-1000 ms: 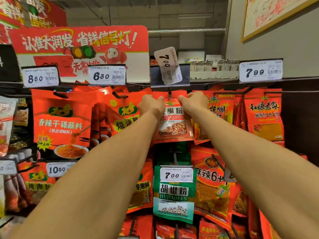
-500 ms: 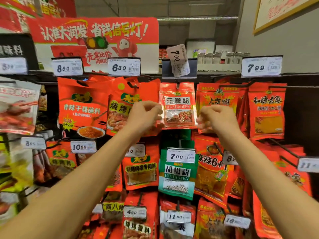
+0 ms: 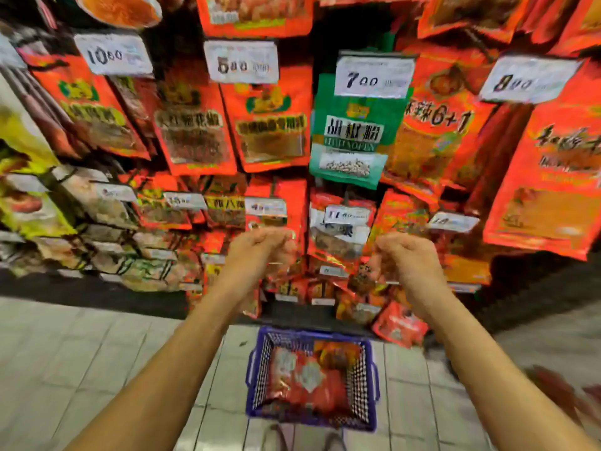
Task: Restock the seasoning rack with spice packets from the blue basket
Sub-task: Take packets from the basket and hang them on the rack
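Blue basket [image 3: 311, 336]: on the floor at 6 o'clock, holding red spice packets [image 3: 312, 382].
Packet handling: judged light, thin, floppy and slick; pinch the top edge beside the hang hole, not the filled belly.
Left hand [image 3: 260, 252]: 11 o'clock above the basket, fingers loosely curled, holding nothing.
Right hand [image 3: 403, 255]: 1 o'clock, likewise empty.
Seasoning rack [image 3: 357, 125]: 12 o'clock, packets on pegs.

Motion blur smears the rack's lower packets [image 3: 328, 284], and both hands' fingers [image 3: 286, 245] curl indistinctly.
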`<state>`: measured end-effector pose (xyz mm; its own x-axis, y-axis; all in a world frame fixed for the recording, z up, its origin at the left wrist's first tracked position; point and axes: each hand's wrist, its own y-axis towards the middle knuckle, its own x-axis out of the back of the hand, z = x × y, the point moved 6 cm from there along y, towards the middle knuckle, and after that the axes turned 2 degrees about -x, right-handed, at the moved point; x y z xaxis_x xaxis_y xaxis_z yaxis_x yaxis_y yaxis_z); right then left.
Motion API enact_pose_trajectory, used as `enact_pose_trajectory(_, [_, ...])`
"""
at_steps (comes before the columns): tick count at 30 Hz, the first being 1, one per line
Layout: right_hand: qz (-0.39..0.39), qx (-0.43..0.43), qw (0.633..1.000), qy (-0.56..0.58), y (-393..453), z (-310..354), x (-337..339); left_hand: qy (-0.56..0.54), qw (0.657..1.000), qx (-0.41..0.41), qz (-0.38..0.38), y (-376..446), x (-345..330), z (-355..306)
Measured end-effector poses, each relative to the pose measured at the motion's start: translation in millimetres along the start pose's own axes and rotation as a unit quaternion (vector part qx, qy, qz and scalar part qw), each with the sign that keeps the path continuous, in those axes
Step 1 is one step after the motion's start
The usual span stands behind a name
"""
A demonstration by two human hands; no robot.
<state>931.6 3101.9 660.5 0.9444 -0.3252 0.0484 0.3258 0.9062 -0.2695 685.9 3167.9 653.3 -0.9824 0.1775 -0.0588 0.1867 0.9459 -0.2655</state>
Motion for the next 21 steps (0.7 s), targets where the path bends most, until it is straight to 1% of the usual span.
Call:
enact_pose_trajectory(4, [-0.019,-0.133,0.99,-0.035,0.6,-125.1,-2.9,0.002,0.988,0.147,-0.039,-8.1,22.7,125.3])
enact_pose_trajectory(8, [-0.03,-0.239,0.968,-0.076,2.1,-236.6,-2.7,-0.007,0.967,0.248,-0.063,-14.2,38.0,226.2])
enact_pose_trajectory(11, [-0.05,-0.295,0.948,-0.107,4.6,-322.5,-4.7,-0.015,0.945,0.317,-0.074,-12.4,43.7,303.8])
enact_pose_trajectory(14, [-0.053,-0.331,0.929,-0.157,12.9,-420.6,-5.6,0.019,0.925,0.364,-0.105,-4.7,57.8,387.9])
enact_pose_trajectory(17, [-0.01,-0.352,0.902,-0.251,23.8,-518.9,-10.3,0.028,0.912,0.4,-0.089,8.0,67.4,480.0])
enact_pose_trajectory(19, [0.025,-0.319,0.882,-0.346,37.9,-578.4,-17.5,0.054,0.905,0.416,-0.069,19.0,72.3,538.0])
enact_pose_trajectory(20, [0.057,-0.295,0.86,-0.411,44.5,-606.4,-23.1,0.062,0.899,0.429,-0.062,23.3,73.4,559.6])
enact_pose_trajectory(21, [0.1,-0.267,0.834,-0.473,50.4,-634.3,-30.4,0.042,0.894,0.444,-0.052,26.8,73.4,588.4])
